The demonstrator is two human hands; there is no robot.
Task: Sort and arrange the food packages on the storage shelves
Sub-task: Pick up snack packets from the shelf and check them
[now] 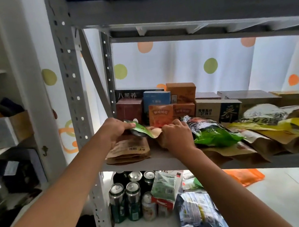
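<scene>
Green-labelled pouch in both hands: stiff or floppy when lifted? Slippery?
The green-labelled pouch already bends between the left hand and right hand, so it is likely floppy. It looks thin, so probably light. Its glossy print may be slightly slippery.

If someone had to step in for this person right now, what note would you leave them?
Left hand: fingers pinching a green-edged pouch above the brown pouch stack at the middle shelf's left end.
Right hand: gripping a brown pouch beside it.
Done: boxes stand in rows at the back; one pouch stack is started.
Left: loose green bag, brown and yellow pouches lie in a jumble to the right. Cans and packets sit on the lower shelf.
</scene>
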